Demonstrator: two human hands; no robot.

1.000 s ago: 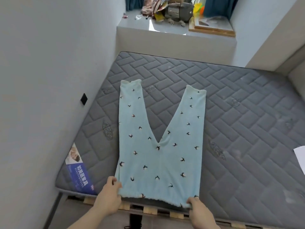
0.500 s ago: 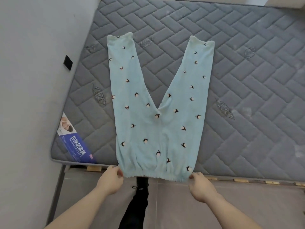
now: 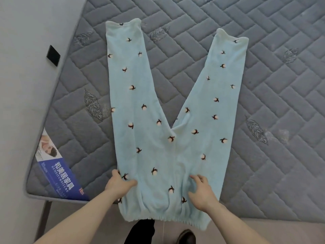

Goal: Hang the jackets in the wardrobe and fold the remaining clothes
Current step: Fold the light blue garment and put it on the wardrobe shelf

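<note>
The pale blue trousers (image 3: 168, 120) lay flat on the mattress (image 3: 272, 103) — left hand (image 3: 119, 183) and right hand (image 3: 202, 191) rested spread-fingered near their waistband.

Light blue trousers (image 3: 158, 138) with small dark-and-white flower print lie flat on a grey quilted mattress (image 3: 263, 103), legs spread in a V pointing away from the person. Elastic waistband hangs over the near mattress edge.

Left hand (image 3: 119, 184) rests on the left hip area of the trousers, fingers extended, thumb on the fabric. Right hand (image 3: 202, 192) lies palm-down right of centre near the waist, fingers spread and relaxed.

Blue and white label (image 3: 58, 173) at the mattress's near-left corner. Grey wall (image 3: 26, 85) at left carries a small black square (image 3: 53, 55). Dark shoe (image 3: 186, 236) on the floor below the waistband.
</note>
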